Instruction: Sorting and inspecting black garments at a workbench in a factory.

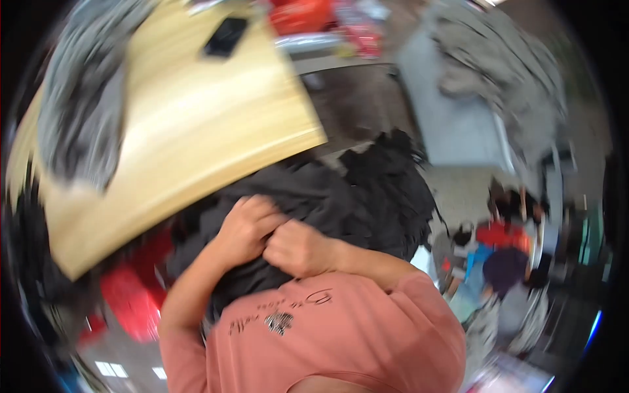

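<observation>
Both hands, left hand (246,226) and right hand (298,247), clench fingers into a bunched black garment (367,196) stretching up-right.

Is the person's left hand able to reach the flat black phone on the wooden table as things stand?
Probably not at once: the left hand, with the right hand, grips the black cloth, and the flat black phone lies across the wooden table.
</observation>
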Demonstrator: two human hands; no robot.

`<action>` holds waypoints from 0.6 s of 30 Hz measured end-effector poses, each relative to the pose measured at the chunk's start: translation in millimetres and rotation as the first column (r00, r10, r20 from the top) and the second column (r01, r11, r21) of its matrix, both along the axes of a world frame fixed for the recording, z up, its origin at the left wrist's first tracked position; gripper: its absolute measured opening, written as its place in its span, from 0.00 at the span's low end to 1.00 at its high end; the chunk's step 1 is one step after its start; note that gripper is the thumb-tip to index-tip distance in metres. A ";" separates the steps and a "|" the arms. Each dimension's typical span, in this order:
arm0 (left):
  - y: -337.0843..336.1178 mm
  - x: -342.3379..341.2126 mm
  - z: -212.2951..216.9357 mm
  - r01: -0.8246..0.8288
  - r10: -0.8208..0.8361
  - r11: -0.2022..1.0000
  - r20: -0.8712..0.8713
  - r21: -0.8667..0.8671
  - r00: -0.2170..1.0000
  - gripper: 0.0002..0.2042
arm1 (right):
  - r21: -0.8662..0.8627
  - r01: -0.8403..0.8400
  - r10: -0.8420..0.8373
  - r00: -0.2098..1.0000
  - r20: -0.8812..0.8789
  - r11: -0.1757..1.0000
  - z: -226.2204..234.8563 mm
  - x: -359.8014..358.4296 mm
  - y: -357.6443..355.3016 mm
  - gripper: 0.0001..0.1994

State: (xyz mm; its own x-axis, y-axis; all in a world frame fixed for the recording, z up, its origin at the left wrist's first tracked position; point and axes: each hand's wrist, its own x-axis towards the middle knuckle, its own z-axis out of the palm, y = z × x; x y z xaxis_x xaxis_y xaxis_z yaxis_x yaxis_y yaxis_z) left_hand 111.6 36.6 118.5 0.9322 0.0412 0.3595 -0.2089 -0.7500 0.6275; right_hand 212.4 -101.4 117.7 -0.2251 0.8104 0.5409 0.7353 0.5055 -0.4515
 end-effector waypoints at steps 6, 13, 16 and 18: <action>5.9 -21.1 -39.2 0.106 -0.146 0.964 -0.149 -0.243 0.978 0.12 | 0.179 0.047 -0.040 0.998 -0.040 0.983 -40.8 -13.0 3.9 0.09; -6.0 -21.3 -44.8 -0.032 -0.017 0.955 -0.164 -0.296 0.986 0.09 | 0.146 0.070 -0.073 0.997 0.015 0.987 -47.5 -14.5 3.8 0.10; -5.3 -22.6 -42.4 -0.120 0.095 0.945 -0.098 -0.305 0.991 0.07 | 0.288 0.181 -0.192 0.981 0.009 0.941 -52.8 -16.5 9.2 0.09; 1.6 -29.8 -46.2 -0.338 0.166 0.835 -0.388 -0.434 0.907 0.04 | 0.300 0.197 -0.203 0.979 -0.009 0.933 -54.6 -15.2 9.3 0.08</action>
